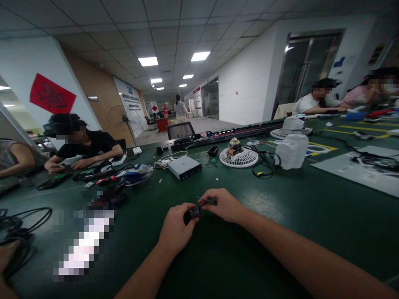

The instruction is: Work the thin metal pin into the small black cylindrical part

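My left hand (177, 230) is closed round a small black cylindrical part (196, 211), its round end facing right. Just beyond and to the right, my right hand (225, 204) pinches a thin metal rod-like piece (203, 199). Its tip points left above the black part; whether the two touch I cannot tell. Fingers cover much of both pieces. Both hands are over the green tabletop (249, 257), close together.
Ahead lie a silver disc drive (184, 167), a white fan grille (239, 158) with a motor on it, and a white plastic housing (292, 151). Black cables (28, 228) lie at left, near another person's hand (9, 255). A co-worker (90, 145) sits across at left.
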The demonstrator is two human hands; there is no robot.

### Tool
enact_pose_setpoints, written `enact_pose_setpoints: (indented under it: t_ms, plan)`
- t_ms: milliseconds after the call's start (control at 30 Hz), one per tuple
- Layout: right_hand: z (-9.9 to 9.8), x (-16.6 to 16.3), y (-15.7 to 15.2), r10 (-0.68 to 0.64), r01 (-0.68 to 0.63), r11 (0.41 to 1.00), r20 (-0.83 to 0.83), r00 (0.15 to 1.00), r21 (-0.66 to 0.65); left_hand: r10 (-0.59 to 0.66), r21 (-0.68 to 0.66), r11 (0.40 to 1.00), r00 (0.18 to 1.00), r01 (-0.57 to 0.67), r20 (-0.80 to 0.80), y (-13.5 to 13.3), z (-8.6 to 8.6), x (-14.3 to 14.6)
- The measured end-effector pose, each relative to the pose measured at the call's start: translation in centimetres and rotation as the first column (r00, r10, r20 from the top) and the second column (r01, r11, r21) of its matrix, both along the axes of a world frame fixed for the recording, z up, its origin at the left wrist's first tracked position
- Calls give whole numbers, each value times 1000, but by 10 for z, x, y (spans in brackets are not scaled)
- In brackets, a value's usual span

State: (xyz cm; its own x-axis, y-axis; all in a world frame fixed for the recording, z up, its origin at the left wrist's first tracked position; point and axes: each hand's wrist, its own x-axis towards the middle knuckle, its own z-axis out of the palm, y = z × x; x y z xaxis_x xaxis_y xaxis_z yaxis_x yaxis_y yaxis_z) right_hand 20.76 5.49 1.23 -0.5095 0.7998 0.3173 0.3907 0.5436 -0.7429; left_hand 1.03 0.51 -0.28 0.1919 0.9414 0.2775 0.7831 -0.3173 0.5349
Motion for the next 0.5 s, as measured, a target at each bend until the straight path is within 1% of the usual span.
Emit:
enact_pose_setpoints:
  t_ms: [167, 400, 500]
  plan:
    - [-2, 2, 3, -31, 32, 999, 55, 998, -7, -4, 3, 1000, 1000, 4, -1, 0, 2, -2]
    - [-5, 1, 5, 23, -14, 999, 188, 982, -50, -1, -2, 1000, 1000, 1, -10, 1, 0, -3]
    - [-5, 0, 3, 20, -13, 999, 168, 986, -44, -1, 1, 1000, 1000, 1, -18, 2, -2, -3]
